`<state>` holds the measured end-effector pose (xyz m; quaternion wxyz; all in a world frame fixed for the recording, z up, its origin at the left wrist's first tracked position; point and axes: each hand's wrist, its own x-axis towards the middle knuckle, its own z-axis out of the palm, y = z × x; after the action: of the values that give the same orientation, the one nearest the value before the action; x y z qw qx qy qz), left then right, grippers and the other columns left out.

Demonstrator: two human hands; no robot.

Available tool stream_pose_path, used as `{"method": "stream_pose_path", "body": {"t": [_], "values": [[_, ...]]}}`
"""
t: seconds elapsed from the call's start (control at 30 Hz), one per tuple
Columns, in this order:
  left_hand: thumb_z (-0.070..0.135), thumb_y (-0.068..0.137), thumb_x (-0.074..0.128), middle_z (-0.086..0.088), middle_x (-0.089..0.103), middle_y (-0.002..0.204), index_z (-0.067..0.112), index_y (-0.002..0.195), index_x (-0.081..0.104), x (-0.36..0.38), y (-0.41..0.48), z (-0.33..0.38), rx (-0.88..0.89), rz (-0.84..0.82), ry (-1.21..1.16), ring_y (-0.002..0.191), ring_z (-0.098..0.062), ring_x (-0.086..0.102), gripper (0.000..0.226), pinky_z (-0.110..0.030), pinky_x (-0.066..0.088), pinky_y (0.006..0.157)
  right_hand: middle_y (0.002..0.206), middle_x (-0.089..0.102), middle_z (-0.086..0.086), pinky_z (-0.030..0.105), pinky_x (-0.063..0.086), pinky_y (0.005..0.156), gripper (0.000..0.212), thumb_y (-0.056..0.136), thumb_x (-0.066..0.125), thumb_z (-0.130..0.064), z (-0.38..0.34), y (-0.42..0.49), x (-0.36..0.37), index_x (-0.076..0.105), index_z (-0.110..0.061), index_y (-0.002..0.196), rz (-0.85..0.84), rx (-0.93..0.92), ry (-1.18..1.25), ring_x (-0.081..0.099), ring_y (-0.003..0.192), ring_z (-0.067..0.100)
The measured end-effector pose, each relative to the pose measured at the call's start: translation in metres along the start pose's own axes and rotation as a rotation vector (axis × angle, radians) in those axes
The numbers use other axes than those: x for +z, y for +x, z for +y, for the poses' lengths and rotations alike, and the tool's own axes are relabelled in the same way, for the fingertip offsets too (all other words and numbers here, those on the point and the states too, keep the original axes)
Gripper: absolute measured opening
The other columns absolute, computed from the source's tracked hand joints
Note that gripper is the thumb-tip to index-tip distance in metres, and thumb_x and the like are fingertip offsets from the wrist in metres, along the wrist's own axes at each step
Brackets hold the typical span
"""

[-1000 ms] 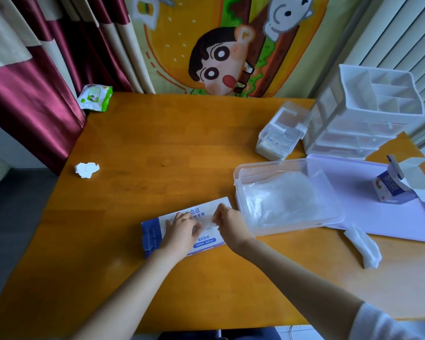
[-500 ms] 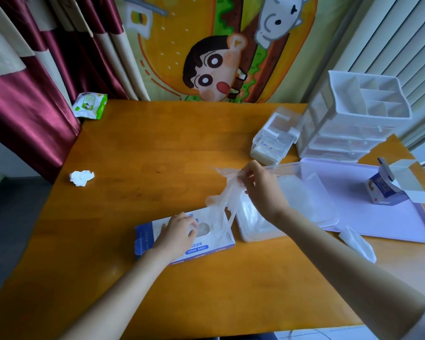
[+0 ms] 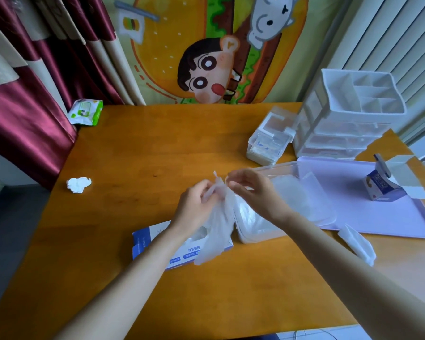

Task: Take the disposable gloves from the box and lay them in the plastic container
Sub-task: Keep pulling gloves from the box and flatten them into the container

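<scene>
Thin, translucent disposable glove (image 3: pixel 220 224) held up over the near middle of the orange-brown wooden table (image 3: pixel 157 153), hanging limp and crumpled; its lower end trails in front of the flat blue-and-white cardboard glove box (image 3: pixel 142 244). Left hand (image 3: pixel 196 207): fingers curled, pinching the glove's upper part from the left. Right hand (image 3: pixel 253 192): thumb and forefinger closed on the top edge from the right, other fingers loosely bent. A two-handed grip at the cuff is probably meant to pull the film flat or peel stuck layers apart before laying it down; a film this light will likely cling and fold on itself. Box lies flat under the left forearm, opening upward, with nothing pressing on it. Clear rectangular plastic container (image 3: pixel 255 238) sits just right of the box, close enough for a short carry, and already holds a pale stack of gloves (image 3: pixel 292 195). Judgement: task partway, this glove out of the box but not yet in the container. Container rests partly on a lilac plastic tray (image 3: pixel 349 217), which also carries a small blue-and-white carton (image 3: pixel 380 190) with open flaps. Behind: white drawer organiser (image 3: pixel 353 114), small clear lidded case (image 3: pixel 270 138). Loose white sheet (image 3: pixel 358 244) by the tray's near edge; crumpled white tissue (image 3: pixel 78 184) and green wipes packet (image 3: pixel 85 111) far left.
</scene>
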<state>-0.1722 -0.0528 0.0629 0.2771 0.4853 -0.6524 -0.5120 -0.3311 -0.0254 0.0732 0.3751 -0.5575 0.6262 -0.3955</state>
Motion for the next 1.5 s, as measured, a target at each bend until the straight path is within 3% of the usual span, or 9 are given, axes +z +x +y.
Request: {"method": "stream_pose_path", "body": {"t": [0.2, 0.4, 0.6, 0.8, 0.93, 1.07, 1.13, 1.27, 1.5], "values": [[0.012, 0.094, 0.054, 0.002, 0.061, 0.079, 0.018, 0.076, 0.056, -0.008, -0.003, 0.014, -0.038, -0.119, -0.228, 0.078, -0.007, 0.059, 0.02, -0.018, 0.046, 0.071, 0.138, 0.049, -0.002, 0.035, 0.036, 0.11, 0.095, 0.07, 0.06, -0.074, 0.032, -0.002, -0.013, 0.04, -0.014, 0.14, -0.287, 0.398, 0.161, 0.047, 0.126, 0.013], [0.012, 0.095, 0.054, -0.001, 0.065, 0.083, 0.013, 0.078, 0.056, -0.014, -0.002, 0.004, -0.089, -0.105, -0.225, 0.093, -0.01, 0.064, 0.017, -0.019, 0.047, 0.08, 0.082, 0.068, 0.001, 0.017, 0.048, 0.082, 0.006, 0.085, 0.067, -0.017, 0.023, 0.0, -0.02, 0.068, -0.011, 0.084, -0.095, 0.215, 0.35, 0.065, 0.081, 0.005], [0.015, 0.094, 0.055, 0.0, 0.056, 0.11, 0.021, 0.101, 0.054, -0.023, 0.015, -0.025, -0.238, -0.057, 0.26, 0.099, -0.015, 0.052, 0.01, -0.027, 0.04, 0.078, 0.071, 0.061, 0.0, 0.017, 0.054, 0.064, 0.014, 0.086, 0.066, -0.007, 0.011, 0.005, -0.041, 0.061, -0.012, 0.074, 0.045, 0.097, 0.15, 0.062, 0.058, 0.003], [0.034, 0.081, 0.074, 0.017, 0.04, 0.132, 0.028, 0.144, 0.027, -0.015, 0.033, 0.031, -0.042, -0.323, 0.221, 0.125, 0.0, 0.033, 0.079, -0.022, 0.028, 0.098, 0.07, 0.066, -0.006, 0.018, 0.05, 0.059, 0.02, 0.083, 0.07, -0.008, -0.019, 0.008, -0.052, 0.061, -0.02, 0.07, -0.14, -0.099, -0.251, 0.061, 0.057, 0.002], [0.015, 0.081, 0.075, 0.002, 0.063, 0.118, 0.021, 0.128, 0.053, -0.007, 0.045, 0.058, 0.064, -0.379, 0.134, 0.111, -0.012, 0.058, 0.052, -0.024, 0.048, 0.092, 0.07, 0.067, -0.01, 0.016, 0.051, 0.066, 0.004, 0.086, 0.066, -0.012, -0.03, 0.007, -0.058, 0.062, -0.013, 0.085, -0.185, -0.056, 0.07, 0.063, 0.065, 0.002], [0.011, 0.087, 0.067, 0.007, 0.068, 0.103, 0.017, 0.1, 0.069, -0.004, 0.052, 0.063, 0.134, -0.292, 0.118, 0.099, -0.004, 0.061, 0.015, -0.028, 0.047, 0.093, 0.118, 0.065, 0.006, 0.033, 0.048, 0.097, 0.056, 0.083, 0.063, -0.051, -0.009, -0.004, -0.075, 0.055, -0.012, 0.123, -0.175, 0.028, 0.395, 0.06, 0.112, 0.017], [0.013, 0.089, 0.064, 0.004, 0.068, 0.096, 0.019, 0.095, 0.066, -0.001, 0.054, 0.062, 0.084, -0.248, 0.051, 0.089, -0.004, 0.062, 0.009, -0.025, 0.047, 0.088, 0.122, 0.064, 0.003, 0.03, 0.047, 0.1, 0.055, 0.081, 0.067, -0.042, 0.001, -0.012, -0.075, 0.053, -0.013, 0.126, -0.255, 0.025, 0.311, 0.058, 0.118, 0.016], [0.016, 0.092, 0.062, -0.001, 0.068, 0.092, 0.018, 0.097, 0.064, 0.008, 0.063, 0.059, 0.024, -0.233, 0.017, 0.087, -0.006, 0.062, 0.006, -0.021, 0.047, 0.082, 0.093, 0.07, -0.005, 0.022, 0.054, 0.082, 0.023, 0.079, 0.073, -0.003, 0.013, -0.012, -0.065, 0.062, -0.018, 0.093, -0.098, 0.117, 0.262, 0.068, 0.089, 0.007], [0.015, 0.089, 0.065, 0.008, 0.059, 0.083, 0.017, 0.084, 0.06, 0.021, 0.091, 0.079, 0.178, -0.163, 0.128, 0.079, -0.001, 0.054, 0.007, -0.005, 0.04, 0.064, 0.068, 0.063, -0.01, 0.013, 0.045, 0.064, 0.026, 0.078, 0.073, -0.001, 0.014, 0.012, -0.111, 0.059, -0.021, 0.067, 0.417, 0.03, 0.014, 0.056, 0.058, -0.008]]}}
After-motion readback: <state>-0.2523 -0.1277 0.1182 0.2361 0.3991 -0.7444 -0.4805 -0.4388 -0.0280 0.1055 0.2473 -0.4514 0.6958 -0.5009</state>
